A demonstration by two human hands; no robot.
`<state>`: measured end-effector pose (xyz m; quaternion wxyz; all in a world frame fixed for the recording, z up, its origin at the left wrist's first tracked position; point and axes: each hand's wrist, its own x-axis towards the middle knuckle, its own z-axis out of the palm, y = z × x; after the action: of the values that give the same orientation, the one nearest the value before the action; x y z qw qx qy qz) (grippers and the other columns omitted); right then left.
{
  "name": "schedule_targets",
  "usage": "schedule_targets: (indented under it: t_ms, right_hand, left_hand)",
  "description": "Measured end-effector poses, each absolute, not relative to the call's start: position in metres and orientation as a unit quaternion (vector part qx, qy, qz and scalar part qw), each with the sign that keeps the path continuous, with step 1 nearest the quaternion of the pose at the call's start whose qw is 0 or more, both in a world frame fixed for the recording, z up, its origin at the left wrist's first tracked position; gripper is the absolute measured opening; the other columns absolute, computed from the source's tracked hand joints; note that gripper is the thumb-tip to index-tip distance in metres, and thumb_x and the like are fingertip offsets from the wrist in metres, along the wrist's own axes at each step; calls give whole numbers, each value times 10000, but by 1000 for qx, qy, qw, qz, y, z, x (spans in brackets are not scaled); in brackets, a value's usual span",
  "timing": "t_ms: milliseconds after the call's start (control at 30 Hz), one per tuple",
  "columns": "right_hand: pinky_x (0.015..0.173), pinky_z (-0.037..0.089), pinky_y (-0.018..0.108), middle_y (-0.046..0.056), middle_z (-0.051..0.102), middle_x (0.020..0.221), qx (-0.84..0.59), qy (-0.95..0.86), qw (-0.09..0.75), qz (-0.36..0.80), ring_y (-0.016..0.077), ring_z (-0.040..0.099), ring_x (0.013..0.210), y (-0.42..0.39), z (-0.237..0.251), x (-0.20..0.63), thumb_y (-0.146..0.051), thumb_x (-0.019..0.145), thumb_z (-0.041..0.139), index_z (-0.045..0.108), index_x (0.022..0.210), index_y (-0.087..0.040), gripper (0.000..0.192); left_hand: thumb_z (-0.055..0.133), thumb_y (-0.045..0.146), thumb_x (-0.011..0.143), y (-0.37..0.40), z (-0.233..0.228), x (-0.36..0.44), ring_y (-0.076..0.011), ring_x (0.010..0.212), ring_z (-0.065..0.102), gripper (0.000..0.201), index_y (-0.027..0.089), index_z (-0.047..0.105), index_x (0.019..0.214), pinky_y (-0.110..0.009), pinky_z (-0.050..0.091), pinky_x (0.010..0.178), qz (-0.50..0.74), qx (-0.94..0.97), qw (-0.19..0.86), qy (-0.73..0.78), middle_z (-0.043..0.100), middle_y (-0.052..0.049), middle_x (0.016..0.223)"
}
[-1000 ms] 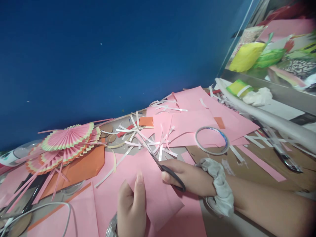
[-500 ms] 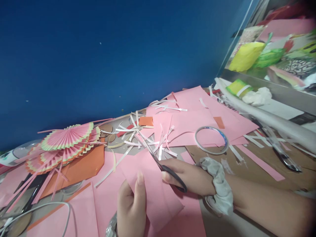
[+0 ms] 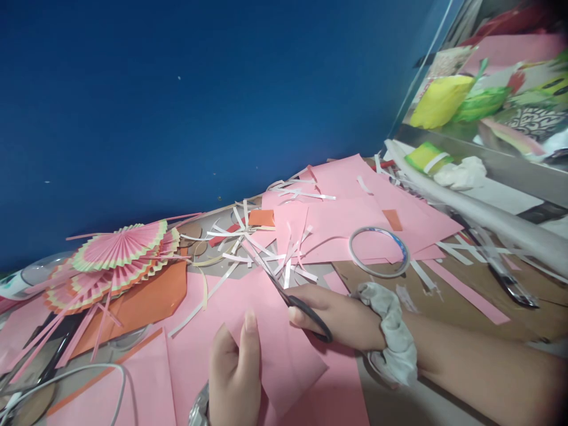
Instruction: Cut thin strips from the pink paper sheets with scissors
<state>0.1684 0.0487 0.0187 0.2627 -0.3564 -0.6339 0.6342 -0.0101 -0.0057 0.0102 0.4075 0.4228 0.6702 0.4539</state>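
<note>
The left hand pinches a pink sheet; the right hand grips scissors, blades at the sheet's edge, near a tape ring.

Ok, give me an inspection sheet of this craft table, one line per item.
Surface: brown table, mostly covered in paper.
Job's things: pink sheet held by left hand; scissors in right hand, blades at the sheet's edge.
Clutter: paper strips, folded fans, orange paper, tape ring.
Fingers: left pinch the sheet; right through the scissor handle.
Cables: white cable, lower left.
Surroundings: blue wall; shelf on the right.
</note>
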Motion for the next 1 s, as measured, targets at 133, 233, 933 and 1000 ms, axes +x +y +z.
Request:
schedule_targets:
  t_ms: [133, 233, 933, 1000]
  right_hand:
    - [592, 345, 287, -24, 429, 640, -359, -635, 269, 629, 154, 397, 617, 48, 19, 168, -618, 925, 577, 395, 670, -232, 498]
    - [586, 337, 288, -28, 431, 631, -359, -636, 269, 628, 149, 386, 606, 48, 18, 168, -597, 936, 572, 396, 668, -230, 487]
    - [583, 306, 284, -56, 429, 606, -340, -636, 266, 640, 123, 381, 584, 50, 20, 168, -684, 934, 545, 409, 668, -225, 548]
    - [578, 305, 286, -56, 426, 600, -337, -636, 270, 639, 124, 382, 580, 50, 20, 168, -699, 933, 532, 410, 666, -226, 556]
  left_hand:
    - [624, 578, 876, -6, 9, -10, -150, 568, 431, 507, 232, 440, 554, -266, 370, 537, 456, 421, 402, 673, 439, 35, 536]
    - [651, 614, 843, -5, 14, -8, -152, 575, 463, 523, 226, 473, 541, -264, 391, 552, 458, 427, 408, 664, 476, 30, 535]
    - [672, 678, 788, -4, 19, -6, -138, 555, 418, 547, 224, 489, 545, -268, 380, 549, 450, 415, 401, 682, 433, 48, 520]
    - [665, 658, 813, -5, 17, -7, -139, 565, 409, 546, 225, 466, 546, -270, 373, 552, 449, 414, 416, 673, 439, 42, 528]
